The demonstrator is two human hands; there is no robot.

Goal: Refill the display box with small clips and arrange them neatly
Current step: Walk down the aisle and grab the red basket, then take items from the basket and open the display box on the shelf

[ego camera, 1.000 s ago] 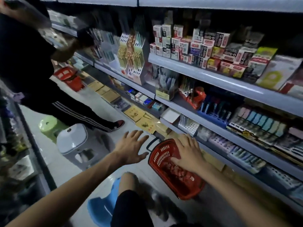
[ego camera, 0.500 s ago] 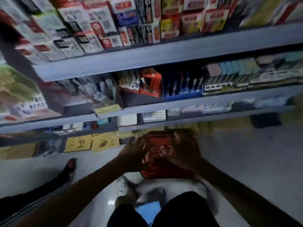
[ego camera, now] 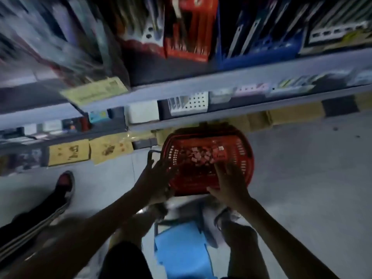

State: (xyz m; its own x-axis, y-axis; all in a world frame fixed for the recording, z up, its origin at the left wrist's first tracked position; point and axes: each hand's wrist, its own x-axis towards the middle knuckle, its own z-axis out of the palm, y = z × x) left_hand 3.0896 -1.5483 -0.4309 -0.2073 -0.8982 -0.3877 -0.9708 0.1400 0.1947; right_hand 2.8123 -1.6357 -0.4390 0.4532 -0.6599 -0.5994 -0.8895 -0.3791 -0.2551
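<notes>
A red plastic basket point(ego camera: 244, 158) stands on the floor below the lowest shelf. Several small pink and red clip packets point(ego camera: 201, 156) lie in its bottom. My left hand point(ego camera: 159, 174) is at the basket's left rim, fingers spread and fairly straight, next to the dark handle point(ego camera: 150, 156). My right hand point(ego camera: 229, 182) reaches over the near right rim, its fingers stretched down toward the packets and its thumb held out to the left. Neither hand visibly holds anything. The picture is blurred by motion.
Grey shelves point(ego camera: 221, 79) carry stationery, among it a white perforated box point(ego camera: 189, 101) on the low shelf. Yellow flat packs point(ego camera: 68, 153) lie at the shelf's foot. A blue stool point(ego camera: 181, 250) sits between my knees. Another person's shoe point(ego camera: 65, 182) is on the left.
The view has swung down and closer to the basket. Both hands stay at the basket, and my right hand has moved to its near right side.
</notes>
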